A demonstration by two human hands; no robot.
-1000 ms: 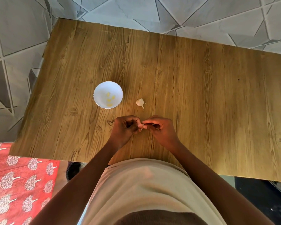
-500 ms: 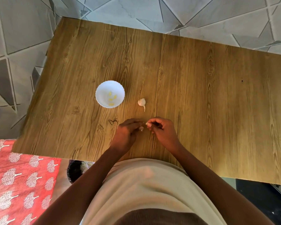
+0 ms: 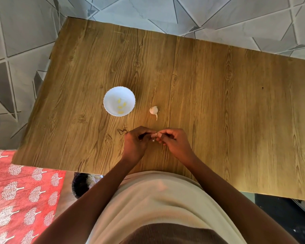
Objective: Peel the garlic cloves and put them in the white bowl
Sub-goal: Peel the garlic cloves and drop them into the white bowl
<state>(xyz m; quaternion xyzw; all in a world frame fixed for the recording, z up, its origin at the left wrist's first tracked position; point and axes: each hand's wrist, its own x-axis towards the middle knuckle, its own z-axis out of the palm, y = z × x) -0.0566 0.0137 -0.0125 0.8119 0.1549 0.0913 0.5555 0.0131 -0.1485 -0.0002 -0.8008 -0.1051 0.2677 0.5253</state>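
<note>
A white bowl (image 3: 106, 100) with a scalloped rim stands on the wooden table (image 3: 218, 103) and holds several peeled yellowish cloves (image 3: 120, 106). To its right lies a partly broken garlic bulb (image 3: 153, 110) with a thin stalk. Nearer the table's front edge, my left hand (image 3: 136, 143) and my right hand (image 3: 174, 141) meet fingertip to fingertip and pinch a small garlic clove (image 3: 156, 135) between them. A scrap of papery skin hangs just below the clove. Most of the clove is hidden by my fingers.
Grey patterned floor tiles surround the table. A red mat with white tree prints (image 3: 21, 196) lies at the lower left. A dark round container (image 3: 81, 184) with pale scraps inside sits under the table's front edge.
Both hands stay together on the clove with only small finger shifts. The view has drifted slightly. The bowl and bulb have not moved.
</note>
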